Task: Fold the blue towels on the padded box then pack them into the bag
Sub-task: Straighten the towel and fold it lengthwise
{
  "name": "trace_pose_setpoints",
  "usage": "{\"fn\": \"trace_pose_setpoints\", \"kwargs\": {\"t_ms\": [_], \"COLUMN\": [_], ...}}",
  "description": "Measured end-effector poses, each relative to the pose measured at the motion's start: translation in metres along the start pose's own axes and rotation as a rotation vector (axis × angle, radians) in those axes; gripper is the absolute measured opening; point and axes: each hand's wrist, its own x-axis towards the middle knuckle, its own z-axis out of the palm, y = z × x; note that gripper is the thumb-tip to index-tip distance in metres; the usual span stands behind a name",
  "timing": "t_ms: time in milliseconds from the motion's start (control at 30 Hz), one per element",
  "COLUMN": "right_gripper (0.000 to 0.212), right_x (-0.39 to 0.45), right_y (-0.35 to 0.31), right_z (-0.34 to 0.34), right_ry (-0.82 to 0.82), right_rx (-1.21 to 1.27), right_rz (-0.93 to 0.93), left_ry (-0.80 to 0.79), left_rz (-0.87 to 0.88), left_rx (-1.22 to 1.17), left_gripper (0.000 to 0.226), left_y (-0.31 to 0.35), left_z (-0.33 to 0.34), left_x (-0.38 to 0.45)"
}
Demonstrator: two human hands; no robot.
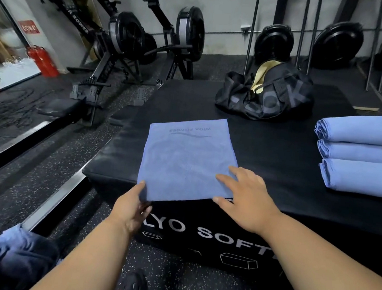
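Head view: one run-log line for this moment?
left hand grips towel corner | right hand flat on towel | bag open

I stood in a gym on a black speckled rubber floor. Two rowing machines leaned upright against the grey wall ahead of me. To my left, daylight came through a glass window, and a red fire extinguisher sat beside it.
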Motion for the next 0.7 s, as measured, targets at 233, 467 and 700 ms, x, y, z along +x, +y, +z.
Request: {"fn": "trace_pose_setpoints", "kwargs": {"t_ms": [233, 467, 700], "right_gripper": [0.076, 0.070, 0.054], "right_x": [0.010, 0.019, 0.013], "right_y": [-0.030, -0.032, 0.014], "right_z": [0.013, 0.012, -0.019], "right_ry": [-0.017, -0.103, -0.067], "right_rx": [-0.051, -0.002, 0.131], "right_rz": [-0.168, -0.179, -0.089], "left_ry": [0.008, 0.013, 0.014], "left_rz": [-0.091, 0.211, 0.319], "left_rx": [-0.221, -0.117, -0.130], "left_gripper": [0.005, 0.015, 0.027], "left_y": [0.006, 0.027, 0.042], "left_z": [-0.017, -0.013, 0.003], "left_x": [-0.004, -0.025, -0.033]}}
